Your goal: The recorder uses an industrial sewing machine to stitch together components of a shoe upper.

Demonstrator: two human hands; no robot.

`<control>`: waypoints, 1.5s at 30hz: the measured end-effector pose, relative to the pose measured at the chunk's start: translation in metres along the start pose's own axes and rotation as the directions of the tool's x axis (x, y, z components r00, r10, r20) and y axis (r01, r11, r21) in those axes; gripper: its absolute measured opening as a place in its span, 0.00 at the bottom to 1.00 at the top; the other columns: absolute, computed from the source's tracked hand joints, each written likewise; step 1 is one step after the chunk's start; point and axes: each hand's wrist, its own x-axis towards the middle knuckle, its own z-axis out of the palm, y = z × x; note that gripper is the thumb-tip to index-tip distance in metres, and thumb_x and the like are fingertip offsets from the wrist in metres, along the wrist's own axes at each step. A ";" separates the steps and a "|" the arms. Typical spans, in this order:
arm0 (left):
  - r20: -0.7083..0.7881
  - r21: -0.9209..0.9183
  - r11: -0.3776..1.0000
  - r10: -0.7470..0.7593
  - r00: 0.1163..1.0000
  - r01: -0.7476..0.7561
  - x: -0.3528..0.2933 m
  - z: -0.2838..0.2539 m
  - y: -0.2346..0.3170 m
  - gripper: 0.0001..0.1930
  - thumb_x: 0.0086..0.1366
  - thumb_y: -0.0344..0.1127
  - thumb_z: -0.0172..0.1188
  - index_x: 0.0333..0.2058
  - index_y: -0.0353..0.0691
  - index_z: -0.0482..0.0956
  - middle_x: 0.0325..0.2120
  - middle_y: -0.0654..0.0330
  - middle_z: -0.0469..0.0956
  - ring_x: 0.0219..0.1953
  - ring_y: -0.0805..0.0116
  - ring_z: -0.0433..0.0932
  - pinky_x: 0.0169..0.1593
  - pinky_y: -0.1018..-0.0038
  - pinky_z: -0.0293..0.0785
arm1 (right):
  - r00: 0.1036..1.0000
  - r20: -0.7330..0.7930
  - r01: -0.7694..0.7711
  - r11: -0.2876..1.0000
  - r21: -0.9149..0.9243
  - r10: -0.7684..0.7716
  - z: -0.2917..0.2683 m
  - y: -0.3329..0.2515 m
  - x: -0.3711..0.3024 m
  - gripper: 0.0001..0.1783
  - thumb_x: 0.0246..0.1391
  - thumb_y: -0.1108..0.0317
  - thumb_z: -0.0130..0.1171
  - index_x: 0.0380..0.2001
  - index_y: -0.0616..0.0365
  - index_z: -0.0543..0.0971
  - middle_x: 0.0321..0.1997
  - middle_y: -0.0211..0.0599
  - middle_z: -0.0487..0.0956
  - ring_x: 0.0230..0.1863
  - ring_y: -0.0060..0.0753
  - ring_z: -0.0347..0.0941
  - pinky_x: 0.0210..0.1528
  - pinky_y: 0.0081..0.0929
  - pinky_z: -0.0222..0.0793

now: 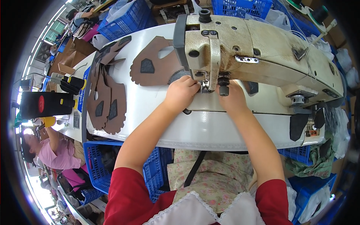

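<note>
A worn cream sewing machine point(262, 45) stands on a white table point(202, 129). My left hand point(182, 92) rests at the needle and presser foot point(205, 87), fingers curled near the work. My right hand point(233, 98) lies under the machine head, just right of the needle, mostly hidden by a black knob. A brown cut piece with a dark patch point(155, 63) lies behind my left hand; whatever sits under the foot is hidden by my fingers.
A stack of brown cut pieces point(107, 101) lies at the table's left. Blue plastic crates point(95, 165) stand below the table and at the back point(127, 20). A person in a pink top point(56, 153) works at the left. A black box point(41, 105) stands nearby.
</note>
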 end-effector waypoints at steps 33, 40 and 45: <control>-0.002 -0.092 0.994 -0.052 0.999 0.052 0.005 -0.010 0.001 0.15 0.48 0.22 0.59 0.36 0.40 0.81 0.38 0.56 0.78 0.43 0.51 0.76 0.46 0.58 0.76 | 0.932 -0.203 0.317 0.947 0.049 -0.301 -0.128 -0.045 -0.021 0.08 0.49 0.73 0.60 0.33 0.60 0.84 0.40 0.37 0.84 0.48 0.43 0.80 0.49 0.40 0.75; 0.074 -0.120 0.989 -0.083 0.994 0.091 0.023 0.002 0.009 0.16 0.46 0.23 0.57 0.37 0.35 0.82 0.36 0.49 0.78 0.46 0.45 0.76 0.49 0.55 0.74 | 0.517 -0.688 -0.668 0.742 0.048 0.510 -0.388 0.242 -0.088 0.29 0.69 0.47 0.50 0.57 0.61 0.78 0.58 0.47 0.79 0.64 0.44 0.70 0.67 0.30 0.58; 0.081 -0.100 0.984 -0.139 0.987 0.147 0.004 -0.011 -0.001 0.15 0.46 0.23 0.58 0.35 0.36 0.84 0.36 0.49 0.79 0.46 0.45 0.77 0.49 0.55 0.75 | 0.553 -0.557 -0.661 0.733 0.159 0.620 -0.354 0.253 -0.071 0.31 0.69 0.45 0.48 0.56 0.64 0.77 0.54 0.49 0.80 0.57 0.43 0.74 0.61 0.30 0.63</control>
